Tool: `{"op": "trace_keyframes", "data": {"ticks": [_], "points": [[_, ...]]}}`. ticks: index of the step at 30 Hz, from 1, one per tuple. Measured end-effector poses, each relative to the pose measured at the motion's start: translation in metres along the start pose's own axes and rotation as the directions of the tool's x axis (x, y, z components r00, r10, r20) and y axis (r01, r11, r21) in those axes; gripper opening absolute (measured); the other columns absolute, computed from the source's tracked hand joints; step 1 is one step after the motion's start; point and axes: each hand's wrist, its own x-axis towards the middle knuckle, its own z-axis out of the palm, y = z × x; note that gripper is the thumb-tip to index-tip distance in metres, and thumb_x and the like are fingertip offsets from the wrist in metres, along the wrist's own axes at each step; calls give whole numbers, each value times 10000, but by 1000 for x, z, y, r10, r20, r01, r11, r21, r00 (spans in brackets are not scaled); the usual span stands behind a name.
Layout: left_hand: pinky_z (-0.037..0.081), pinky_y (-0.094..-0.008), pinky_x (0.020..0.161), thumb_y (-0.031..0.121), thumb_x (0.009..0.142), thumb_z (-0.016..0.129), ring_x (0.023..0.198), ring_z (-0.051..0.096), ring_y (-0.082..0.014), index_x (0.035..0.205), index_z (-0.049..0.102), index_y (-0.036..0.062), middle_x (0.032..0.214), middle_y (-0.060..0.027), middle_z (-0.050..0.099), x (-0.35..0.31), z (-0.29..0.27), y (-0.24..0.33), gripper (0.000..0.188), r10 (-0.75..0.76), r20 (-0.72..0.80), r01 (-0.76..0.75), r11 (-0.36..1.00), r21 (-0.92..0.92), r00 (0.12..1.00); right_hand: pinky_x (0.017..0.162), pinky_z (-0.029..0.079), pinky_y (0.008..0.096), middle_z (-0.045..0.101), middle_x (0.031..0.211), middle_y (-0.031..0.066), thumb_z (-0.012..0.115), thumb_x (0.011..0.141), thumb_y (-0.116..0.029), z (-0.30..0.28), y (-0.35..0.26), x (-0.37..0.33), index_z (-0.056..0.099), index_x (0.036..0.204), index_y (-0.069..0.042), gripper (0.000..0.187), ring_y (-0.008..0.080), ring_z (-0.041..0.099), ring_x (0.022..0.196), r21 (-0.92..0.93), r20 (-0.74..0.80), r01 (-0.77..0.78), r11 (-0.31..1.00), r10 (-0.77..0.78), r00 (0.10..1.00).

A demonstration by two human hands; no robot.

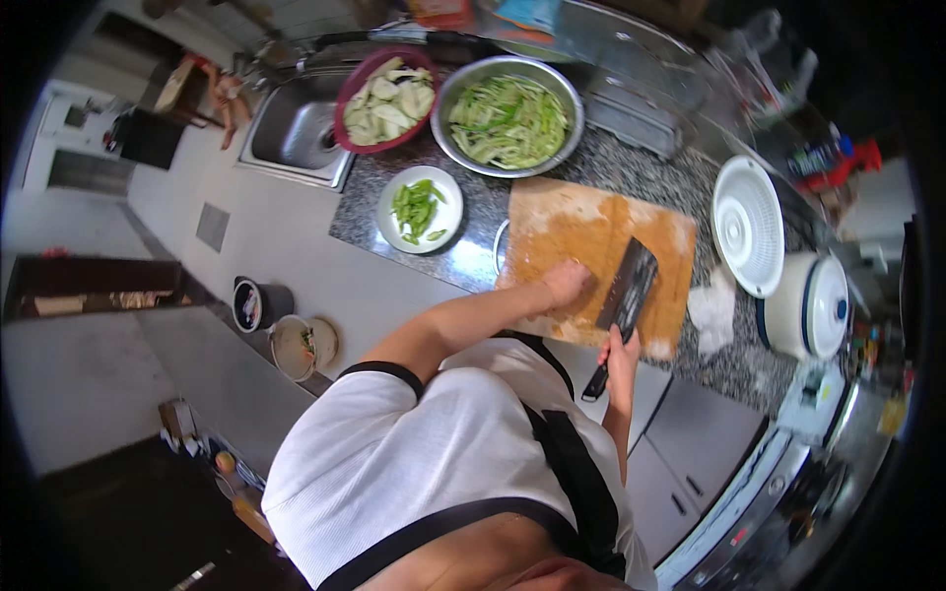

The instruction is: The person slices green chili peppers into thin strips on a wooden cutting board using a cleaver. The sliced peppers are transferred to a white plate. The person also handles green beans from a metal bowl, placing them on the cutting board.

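Observation:
On the wooden cutting board (601,212) rests my left hand (567,283), its fingers curled in; whatever they may hold is hidden. My right hand (621,357) grips the handle of a cleaver (631,284), whose broad dark blade is above the right part of the board. Damp orange-brown patches mark the board. To its left, a white plate (450,229) carries cut green vegetable pieces (414,207). Behind the board, a steel bowl (575,123) is full of shredded pale green vegetable (507,118). A dark red basin (347,133) beside it holds pale slices (389,103).
A steel sink (301,128) lies at the far left. Right of the board are a crumpled white cloth (711,310), a white plastic colander (746,227) and a cream pot with a blue-edged lid (808,305). Two buckets (261,303) stand on the floor at left.

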Motion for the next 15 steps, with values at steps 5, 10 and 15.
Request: {"op": "trace_keyframes", "data": {"ticks": [5, 10, 15], "points": [[483, -401, 680, 128, 716, 524, 764, 600, -335, 757, 615, 57, 778, -182, 620, -6, 10, -12, 122, -44, -113, 55, 994, 92, 993, 335, 333, 228, 402, 526, -3, 476, 884, -152, 5, 1, 18, 437, 928, -61, 108, 83, 389, 381, 8, 81, 40, 999, -40, 996], [489, -354, 614, 124, 656, 593, 658, 611, -284, 727, 621, 44, 719, -149, 627, -9, 0, -26, 111, -94, -138, 65, 978, -200, 986, 334, 342, 232, 401, 521, -2, 474, 883, -148, 2, -5, 26, 436, 946, -60, 114, 82, 392, 380, -79, 94, 44, 996, -36, 995], [469, -257, 571, 112, 668, 641, 588, 575, -110, 733, 612, 34, 646, -50, 617, -54, -67, -71, 106, -343, -494, 34, 846, -533, 799, 313, 342, 243, 412, 486, 11, 501, 865, -149, 9, 11, 37, 431, 923, -59, 128, 93, 410, 350, -271, 78, 85, 959, -66, 995]]}}
